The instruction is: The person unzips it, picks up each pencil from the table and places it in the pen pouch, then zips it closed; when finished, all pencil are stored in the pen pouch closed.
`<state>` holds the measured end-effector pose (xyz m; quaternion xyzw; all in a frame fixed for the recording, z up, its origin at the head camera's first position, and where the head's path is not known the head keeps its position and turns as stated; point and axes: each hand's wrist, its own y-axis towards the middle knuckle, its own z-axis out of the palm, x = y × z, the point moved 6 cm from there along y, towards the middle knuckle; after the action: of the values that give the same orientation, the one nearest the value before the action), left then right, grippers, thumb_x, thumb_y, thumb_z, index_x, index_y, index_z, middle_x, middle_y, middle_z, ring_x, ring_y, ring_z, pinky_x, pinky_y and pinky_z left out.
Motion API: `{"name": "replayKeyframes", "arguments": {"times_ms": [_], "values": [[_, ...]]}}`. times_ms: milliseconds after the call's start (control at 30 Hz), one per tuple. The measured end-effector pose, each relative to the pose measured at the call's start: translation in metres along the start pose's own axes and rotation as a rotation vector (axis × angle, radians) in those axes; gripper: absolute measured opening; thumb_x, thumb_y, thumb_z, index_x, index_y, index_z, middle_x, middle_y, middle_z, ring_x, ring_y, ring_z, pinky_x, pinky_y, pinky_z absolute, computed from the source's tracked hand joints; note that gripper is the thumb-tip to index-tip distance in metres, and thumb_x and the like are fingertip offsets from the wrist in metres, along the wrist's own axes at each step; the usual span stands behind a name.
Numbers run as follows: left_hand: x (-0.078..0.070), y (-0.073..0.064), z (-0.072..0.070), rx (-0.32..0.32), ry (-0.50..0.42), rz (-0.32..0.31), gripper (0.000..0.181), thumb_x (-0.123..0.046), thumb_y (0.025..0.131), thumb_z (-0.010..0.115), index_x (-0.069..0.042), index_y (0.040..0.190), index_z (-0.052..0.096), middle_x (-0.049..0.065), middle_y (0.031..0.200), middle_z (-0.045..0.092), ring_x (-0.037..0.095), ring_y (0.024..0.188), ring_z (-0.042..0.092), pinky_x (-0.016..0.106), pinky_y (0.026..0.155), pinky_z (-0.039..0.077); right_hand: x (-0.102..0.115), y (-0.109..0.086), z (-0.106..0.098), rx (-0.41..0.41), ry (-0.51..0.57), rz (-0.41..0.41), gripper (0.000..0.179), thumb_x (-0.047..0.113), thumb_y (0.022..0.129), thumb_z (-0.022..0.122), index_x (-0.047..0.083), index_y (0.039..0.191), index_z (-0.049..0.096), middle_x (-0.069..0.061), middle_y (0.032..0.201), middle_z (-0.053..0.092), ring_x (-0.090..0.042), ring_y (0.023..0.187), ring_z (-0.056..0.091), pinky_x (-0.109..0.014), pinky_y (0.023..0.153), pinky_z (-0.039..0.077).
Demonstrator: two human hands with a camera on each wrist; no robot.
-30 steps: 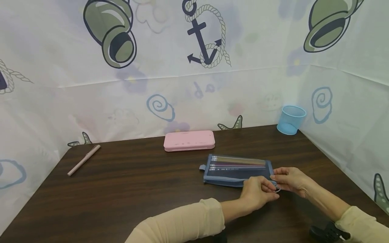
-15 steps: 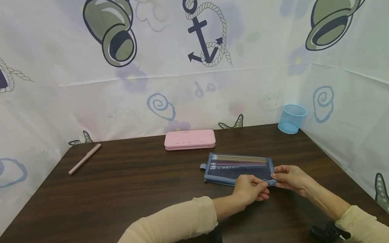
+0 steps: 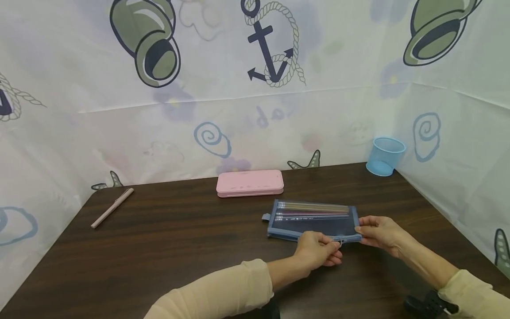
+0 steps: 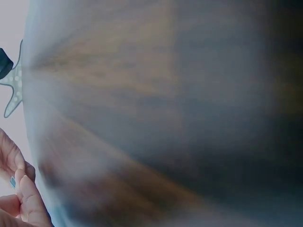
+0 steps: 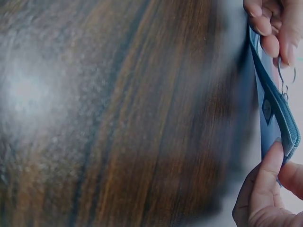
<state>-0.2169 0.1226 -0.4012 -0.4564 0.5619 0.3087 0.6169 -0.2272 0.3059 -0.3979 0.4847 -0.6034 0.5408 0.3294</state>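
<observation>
A blue-edged see-through zip pencil case (image 3: pixel 314 226) lies on the table, with several pencils (image 3: pixel 312 212) showing through its top. My left hand (image 3: pixel 316 251) pinches the zipper's ring pull (image 5: pixel 282 78) at the near edge of the case. At the right end, my right hand (image 3: pixel 380 235) holds the corner of the case between thumb and fingers. The right wrist view shows the zipper edge (image 5: pixel 272 90) stretched between both hands. Only fingers (image 4: pixel 31 198) show at the lower left of the left wrist view.
A pink flat box (image 3: pixel 250 183) lies at the back of the dark wooden table (image 3: pixel 179 230). A pale pink pen (image 3: pixel 112 208) is at the far left. A blue translucent cup (image 3: pixel 385 157) stands in the back right corner. Printed cloth walls surround the table's back and sides.
My left hand has slid leftward along the near edge of the case, drawing the zipper pull away from the right end. My right hand keeps its hold on the corner.
</observation>
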Motion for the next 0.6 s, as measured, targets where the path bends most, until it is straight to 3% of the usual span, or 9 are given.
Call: {"name": "replayKeyframes", "arguments": {"times_ms": [267,600], "values": [[0.001,-0.001,-0.020,0.016,0.040,0.012,0.012,-0.010,0.088,0.065,0.002,0.086,0.067,0.010,0.070,0.070,0.019,0.063,0.070,0.025,0.057,0.057,0.001,0.002,-0.001,0.000,0.018,0.000,0.039,0.007,0.093,0.057,-0.016,0.121,0.041,0.001,0.083,0.060,-0.007,0.072,0.060,-0.021,0.067,0.056],[0.003,-0.006,-0.066,0.021,0.117,0.021,0.016,-0.011,0.089,0.065,0.005,0.090,0.068,0.012,0.071,0.071,0.016,0.062,0.069,0.024,0.057,0.057,-0.001,0.003,-0.007,0.021,0.030,-0.014,0.039,0.006,0.093,0.057,-0.017,0.120,0.041,0.002,0.083,0.062,-0.006,0.072,0.061,-0.021,0.067,0.056]]}}
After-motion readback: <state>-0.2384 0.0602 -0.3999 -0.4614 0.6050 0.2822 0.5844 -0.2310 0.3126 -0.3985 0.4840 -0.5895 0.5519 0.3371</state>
